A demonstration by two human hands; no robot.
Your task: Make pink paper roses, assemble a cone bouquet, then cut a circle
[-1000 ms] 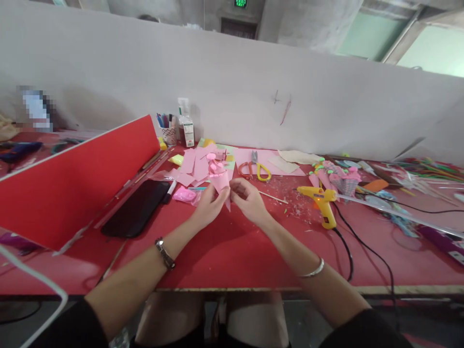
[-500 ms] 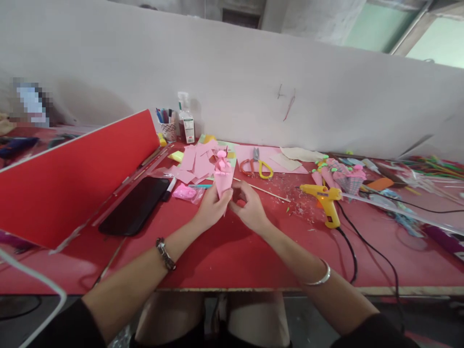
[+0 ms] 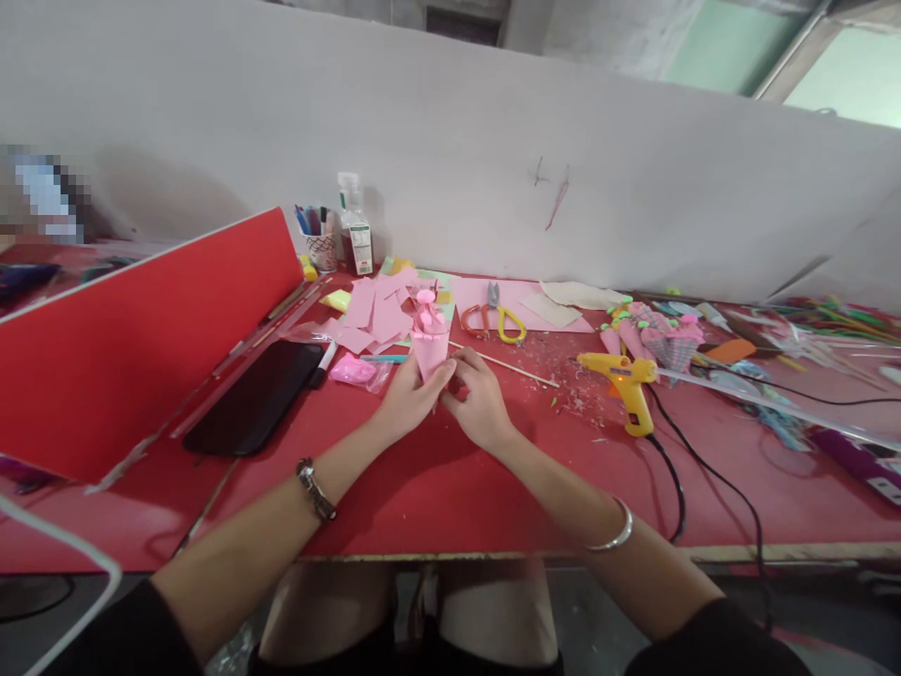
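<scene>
A small pink paper cone (image 3: 431, 357) stands upright before me, with pink balls and pink trim at its wide top. Wrapped around its lower part from the left is my left hand (image 3: 408, 399), the thumb lying across the front. My right hand (image 3: 482, 404) has curled fingers pinched at the cone's lower right side; its fingertips are partly hidden. Just behind the cone lie loose pink paper pieces (image 3: 384, 314). A pink lump in a clear bag (image 3: 354, 369) rests left of my left hand, and a thin wooden stick (image 3: 517, 364) extends right from behind my right hand.
A yellow glue gun (image 3: 626, 385) with a black cord lies at the right. Scissors (image 3: 494, 310) sit behind my hands. Several decorated cones (image 3: 654, 333) are piled at the back right. A black phone (image 3: 257, 399), a red board (image 3: 155, 338), a pen cup (image 3: 322, 249) and a bottle (image 3: 357, 235) occupy the left.
The view has shifted slightly. My right fingers have drawn a little closer to the cone, which my left hand still holds.
</scene>
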